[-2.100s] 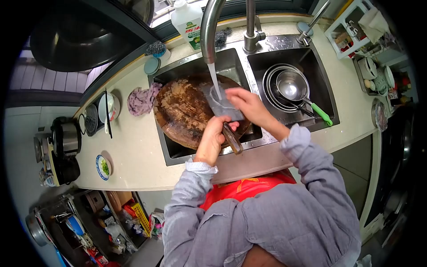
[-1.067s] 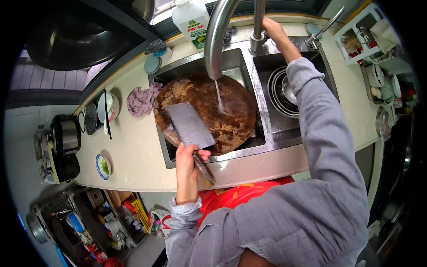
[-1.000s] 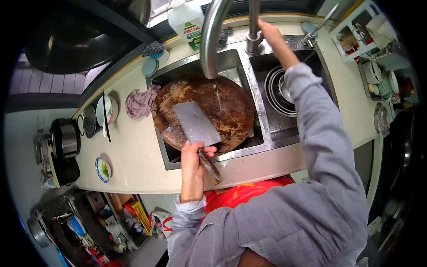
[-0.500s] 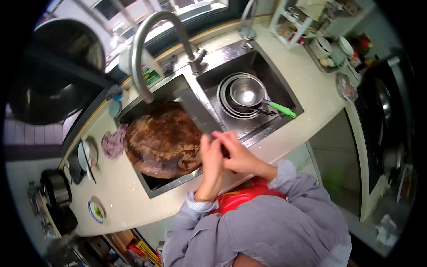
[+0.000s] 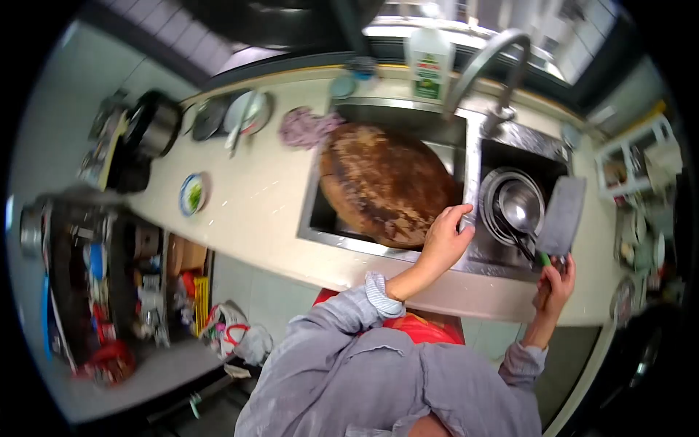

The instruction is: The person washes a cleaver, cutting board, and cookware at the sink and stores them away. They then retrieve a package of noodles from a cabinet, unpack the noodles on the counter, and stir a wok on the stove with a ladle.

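My right hand (image 5: 555, 288) is closed round the handle of a cleaver (image 5: 564, 215), whose broad grey blade points up over the right side of the right sink basin. My left hand (image 5: 445, 239) is over the lower right edge of a round wooden chopping board (image 5: 386, 182), near the divider between the basins. Its thumb and forefinger are apart, with nothing seen between them. The thick, brown, stained board lies tilted in the left sink basin (image 5: 309, 222). Metal bowls (image 5: 520, 206) sit nested in the right basin, a handled one on top.
A curved faucet (image 5: 502, 58) rises behind the sink, beside a white bottle (image 5: 429, 64). A purple cloth (image 5: 309, 127) lies left of the board. Farther left on the counter are a bowl (image 5: 256, 113) and a small dish with chopped greens (image 5: 194, 194).
My hands, together at the cleaver's handle before, are now apart. The right has carried the cleaver rightward over the right basin. The view has turned and shifted left.
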Tool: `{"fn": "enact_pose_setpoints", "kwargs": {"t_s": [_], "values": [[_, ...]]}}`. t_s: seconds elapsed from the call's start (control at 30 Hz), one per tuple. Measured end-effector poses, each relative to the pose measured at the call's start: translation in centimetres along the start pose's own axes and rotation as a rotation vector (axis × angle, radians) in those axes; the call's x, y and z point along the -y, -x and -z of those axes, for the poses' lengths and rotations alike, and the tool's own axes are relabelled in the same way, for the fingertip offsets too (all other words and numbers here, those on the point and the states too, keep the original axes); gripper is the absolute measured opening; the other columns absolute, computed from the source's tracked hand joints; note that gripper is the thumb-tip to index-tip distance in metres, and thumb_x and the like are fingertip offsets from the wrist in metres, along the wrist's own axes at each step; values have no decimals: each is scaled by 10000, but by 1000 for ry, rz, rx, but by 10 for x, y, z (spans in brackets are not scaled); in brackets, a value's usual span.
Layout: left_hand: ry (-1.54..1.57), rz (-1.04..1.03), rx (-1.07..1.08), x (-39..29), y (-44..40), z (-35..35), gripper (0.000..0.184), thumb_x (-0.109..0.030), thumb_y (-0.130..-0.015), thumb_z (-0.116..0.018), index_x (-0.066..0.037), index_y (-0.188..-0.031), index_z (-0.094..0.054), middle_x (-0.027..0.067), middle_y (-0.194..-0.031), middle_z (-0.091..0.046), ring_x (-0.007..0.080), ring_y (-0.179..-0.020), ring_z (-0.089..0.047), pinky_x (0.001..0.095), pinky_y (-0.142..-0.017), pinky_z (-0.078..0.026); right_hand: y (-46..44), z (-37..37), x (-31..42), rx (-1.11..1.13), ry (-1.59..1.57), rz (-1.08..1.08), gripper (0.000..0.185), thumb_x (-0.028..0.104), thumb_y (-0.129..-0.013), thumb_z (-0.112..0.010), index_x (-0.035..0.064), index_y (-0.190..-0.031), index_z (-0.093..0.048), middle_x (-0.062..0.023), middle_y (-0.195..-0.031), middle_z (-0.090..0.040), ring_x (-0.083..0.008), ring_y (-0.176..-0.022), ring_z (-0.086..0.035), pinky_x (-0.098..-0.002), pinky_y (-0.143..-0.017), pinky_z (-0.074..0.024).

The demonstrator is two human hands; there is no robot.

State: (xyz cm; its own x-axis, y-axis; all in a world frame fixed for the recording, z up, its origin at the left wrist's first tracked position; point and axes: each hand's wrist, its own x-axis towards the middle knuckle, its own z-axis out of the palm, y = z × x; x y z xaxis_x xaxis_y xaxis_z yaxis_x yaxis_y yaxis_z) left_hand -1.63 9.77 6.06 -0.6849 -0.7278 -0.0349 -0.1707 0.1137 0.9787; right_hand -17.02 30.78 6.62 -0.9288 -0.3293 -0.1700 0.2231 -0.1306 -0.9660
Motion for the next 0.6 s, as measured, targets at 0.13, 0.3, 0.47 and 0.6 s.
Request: {"fn": "enact_pose_setpoints", "kwargs": {"t_s": [0.13, 0.3, 0.47, 0.6], "values": [[-122, -54, -309, 17, 11, 35, 302, -121, -751, -583, -43, -1040, -548, 112, -893, -556, 226, -729, -541, 316, -637, -443, 7, -21, -14, 221, -128, -13, 549, -23, -734, -545, -9, -1248, -351, -115, -927, -506, -115, -552, -481, -209, -395, -388], [320, 77, -116, -2, 33, 45, 393, -311, -825, -596, -6, -1061, -519, 55, -820, -583, 122, -636, -538, 255, -538, -451, 33, -79, -48, 592, 506, 277, 540, -62, -638, -563, -9, -1169, -482, -46, -977, -513, -150, -775, -527, -245, -700, -427], [554, 354, -207, 10, 56, 103, 273, -206, -822, -573, -12, -1008, -523, 44, -839, -579, 92, -667, -544, 222, -515, -454, 115, -183, -16, 990, 855, 956, 512, -22, -624, -615, 36, -1124, -521, -145, -926, -514, -310, -769, -555, -360, -641, -475], [952, 330, -302, 0, 109, 195, 283, -64, -794, -531, -12, -1072, -513, 77, -979, -587, 174, -827, -594, 292, -653, -507, 172, -245, -4, 1018, 901, 1057, 547, 65, -561, -731, 40, -1074, -543, -117, -875, -544, -284, -742, -566, -360, -599, -472]]}}
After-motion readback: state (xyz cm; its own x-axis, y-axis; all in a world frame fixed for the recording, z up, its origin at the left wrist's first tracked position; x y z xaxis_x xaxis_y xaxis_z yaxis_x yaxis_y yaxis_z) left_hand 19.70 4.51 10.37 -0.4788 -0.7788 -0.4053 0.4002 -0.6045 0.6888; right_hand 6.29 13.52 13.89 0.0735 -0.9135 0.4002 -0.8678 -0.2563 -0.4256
